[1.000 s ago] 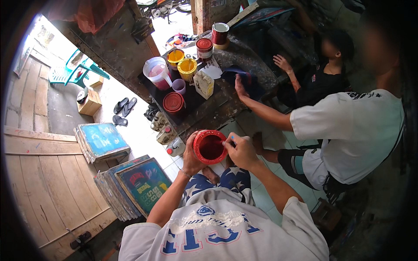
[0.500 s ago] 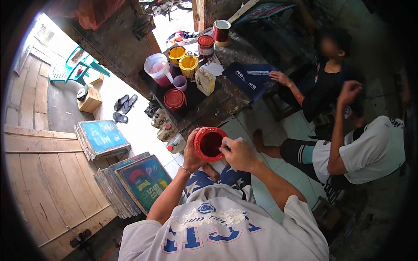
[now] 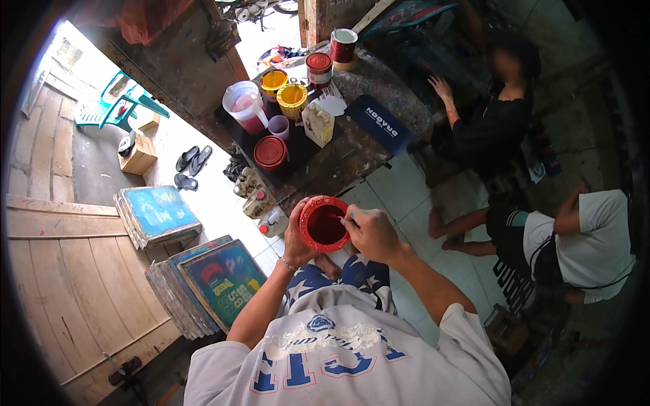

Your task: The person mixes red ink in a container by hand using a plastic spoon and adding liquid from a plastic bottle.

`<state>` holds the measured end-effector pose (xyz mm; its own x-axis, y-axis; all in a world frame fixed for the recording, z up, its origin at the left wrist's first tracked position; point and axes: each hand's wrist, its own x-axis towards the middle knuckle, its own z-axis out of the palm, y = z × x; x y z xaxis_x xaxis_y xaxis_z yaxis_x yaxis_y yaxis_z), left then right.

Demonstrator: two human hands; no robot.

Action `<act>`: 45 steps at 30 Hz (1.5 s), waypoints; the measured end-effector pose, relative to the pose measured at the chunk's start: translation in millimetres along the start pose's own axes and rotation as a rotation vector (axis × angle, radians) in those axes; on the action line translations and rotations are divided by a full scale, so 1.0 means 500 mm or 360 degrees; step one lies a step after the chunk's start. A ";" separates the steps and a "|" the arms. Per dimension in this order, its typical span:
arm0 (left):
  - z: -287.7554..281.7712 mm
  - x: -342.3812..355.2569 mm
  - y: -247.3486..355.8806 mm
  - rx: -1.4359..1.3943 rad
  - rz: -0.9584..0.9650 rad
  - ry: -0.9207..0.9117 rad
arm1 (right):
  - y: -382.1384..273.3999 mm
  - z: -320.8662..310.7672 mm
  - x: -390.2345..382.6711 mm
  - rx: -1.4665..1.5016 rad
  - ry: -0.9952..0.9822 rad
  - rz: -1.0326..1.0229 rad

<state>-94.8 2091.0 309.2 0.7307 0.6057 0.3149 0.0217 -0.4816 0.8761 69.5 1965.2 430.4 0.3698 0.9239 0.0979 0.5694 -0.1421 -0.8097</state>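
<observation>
In front of my body, my left hand (image 3: 296,238) is wrapped round the side of a red paint pot (image 3: 308,241). The pot's mouth faces up and its rim is smeared with red paint; the inside looks dark red. At the pot's right edge, my right hand (image 3: 371,233) is closed in a pinch over the opening. A thin light-coloured stick (image 3: 342,220) shows just past these fingers, reaching into the pot. Most of the stick is hidden by the hand and the pot.
A dark worktable (image 3: 352,159) carries yellow paint pots (image 3: 292,101), a lidded red can (image 3: 271,154), a plastic jug (image 3: 245,108) and a dark blue printed piece (image 3: 380,124). Framed screens (image 3: 223,277) lean at left. Two people (image 3: 494,128) sit at right.
My right hand has shifted slightly over the pot and the stick's end now shows. The dark-shirted person's hand has left the blue piece, which lies flat. The white-shirted person has moved and lowered an arm.
</observation>
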 end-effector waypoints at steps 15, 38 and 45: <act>-0.007 -0.002 0.009 0.0033 0.0059 -0.0060 | -0.010 -0.029 0.001 -0.0107 -0.0441 0.0163; -0.003 -0.006 -0.002 0.0174 0.0006 -0.0132 | 0.050 0.033 -0.021 -0.0094 0.0053 0.0213; 0.033 0.010 0.023 0.0054 0.0046 -0.0279 | 0.070 0.021 -0.045 -0.0097 0.0019 0.0274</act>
<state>-79.7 2077.9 314.8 0.8391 0.4730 0.2688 0.0198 -0.5202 0.8538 73.3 1943.2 393.9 0.4743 0.8798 -0.0322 0.5400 -0.3196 -0.7786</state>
